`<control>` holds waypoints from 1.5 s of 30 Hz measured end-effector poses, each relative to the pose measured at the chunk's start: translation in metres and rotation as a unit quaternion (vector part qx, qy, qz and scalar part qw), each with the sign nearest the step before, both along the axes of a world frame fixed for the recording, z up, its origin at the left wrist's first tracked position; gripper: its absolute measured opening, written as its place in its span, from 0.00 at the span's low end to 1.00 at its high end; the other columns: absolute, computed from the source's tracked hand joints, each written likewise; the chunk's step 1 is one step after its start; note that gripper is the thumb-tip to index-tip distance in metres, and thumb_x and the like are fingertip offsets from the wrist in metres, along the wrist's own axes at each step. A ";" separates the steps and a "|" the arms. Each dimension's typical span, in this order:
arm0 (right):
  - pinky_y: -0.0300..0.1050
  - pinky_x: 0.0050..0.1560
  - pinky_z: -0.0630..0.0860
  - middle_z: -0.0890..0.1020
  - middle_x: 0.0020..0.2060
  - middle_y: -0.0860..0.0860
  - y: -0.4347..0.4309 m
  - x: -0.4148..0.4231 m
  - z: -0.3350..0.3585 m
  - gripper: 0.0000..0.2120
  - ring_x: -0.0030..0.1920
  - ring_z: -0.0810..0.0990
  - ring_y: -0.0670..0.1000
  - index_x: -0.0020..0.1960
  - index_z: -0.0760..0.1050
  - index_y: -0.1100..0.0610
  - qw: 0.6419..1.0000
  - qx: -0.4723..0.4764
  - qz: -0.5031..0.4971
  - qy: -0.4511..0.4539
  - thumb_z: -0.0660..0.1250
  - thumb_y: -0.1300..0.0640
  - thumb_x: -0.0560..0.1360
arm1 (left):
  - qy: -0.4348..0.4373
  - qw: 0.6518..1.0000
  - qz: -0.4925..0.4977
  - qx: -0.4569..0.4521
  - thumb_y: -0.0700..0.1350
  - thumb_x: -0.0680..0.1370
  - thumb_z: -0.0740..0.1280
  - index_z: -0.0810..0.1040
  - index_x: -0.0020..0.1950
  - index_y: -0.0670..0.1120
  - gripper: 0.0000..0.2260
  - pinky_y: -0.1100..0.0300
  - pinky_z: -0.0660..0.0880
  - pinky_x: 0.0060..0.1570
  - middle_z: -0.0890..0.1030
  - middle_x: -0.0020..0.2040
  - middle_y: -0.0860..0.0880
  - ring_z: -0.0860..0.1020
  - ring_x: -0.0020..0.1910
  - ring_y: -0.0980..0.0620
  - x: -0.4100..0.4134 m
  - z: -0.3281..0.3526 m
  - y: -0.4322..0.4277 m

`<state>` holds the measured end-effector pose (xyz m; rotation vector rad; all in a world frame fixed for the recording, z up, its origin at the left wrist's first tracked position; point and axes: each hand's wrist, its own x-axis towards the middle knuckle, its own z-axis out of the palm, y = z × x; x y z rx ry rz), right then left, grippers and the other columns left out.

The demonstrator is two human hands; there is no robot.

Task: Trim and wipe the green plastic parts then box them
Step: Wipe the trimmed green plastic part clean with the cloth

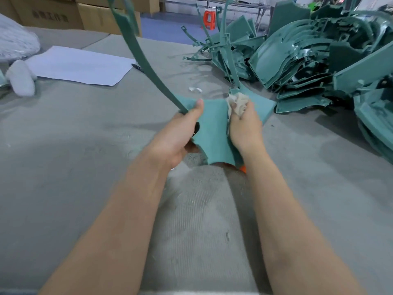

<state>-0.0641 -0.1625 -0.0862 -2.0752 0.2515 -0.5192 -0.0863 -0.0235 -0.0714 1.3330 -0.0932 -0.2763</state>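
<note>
A large green plastic part (213, 126) with two long curved arms rising from a flat middle stands in front of me on the grey table. My left hand (178, 135) grips its left edge, thumb on top near the base of the left arm. My right hand (244, 126) holds a crumpled beige cloth (238, 103) against the part's flat face. Something orange (243, 168) shows just under the part's near edge, mostly hidden.
A big heap of green plastic parts (314, 58) fills the right side of the table. White paper (80, 64) with a black pen (137, 67) lies at the left, beside white fluffy bundles (21, 78). Cardboard boxes (53, 13) stand behind; a red stool (209, 18) is on the floor.
</note>
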 end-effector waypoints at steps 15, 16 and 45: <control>0.37 0.26 0.65 0.75 0.25 0.46 -0.019 -0.031 0.036 0.14 0.24 0.70 0.46 0.34 0.73 0.53 0.983 0.101 0.151 0.021 0.67 0.52 0.77 | 0.068 0.965 -0.157 -0.198 0.66 0.71 0.58 0.80 0.55 0.43 0.30 0.58 0.78 0.50 0.82 0.53 0.43 0.82 0.51 0.47 0.002 0.013 0.038; 0.38 0.29 0.65 0.73 0.26 0.47 -0.018 -0.025 0.034 0.15 0.26 0.70 0.47 0.33 0.72 0.53 0.990 0.119 0.072 -0.008 0.66 0.51 0.77 | 0.054 0.960 -0.158 -0.223 0.69 0.72 0.55 0.78 0.61 0.44 0.33 0.57 0.75 0.58 0.79 0.60 0.44 0.79 0.58 0.48 0.001 0.013 0.034; 0.43 0.76 0.51 0.64 0.74 0.59 0.044 -0.018 0.017 0.19 0.76 0.60 0.55 0.71 0.68 0.65 0.932 -0.278 0.179 -0.150 0.56 0.64 0.80 | -0.034 0.989 0.096 -0.103 0.44 0.83 0.57 0.78 0.56 0.42 0.11 0.62 0.78 0.35 0.84 0.42 0.48 0.82 0.37 0.54 0.016 0.010 0.023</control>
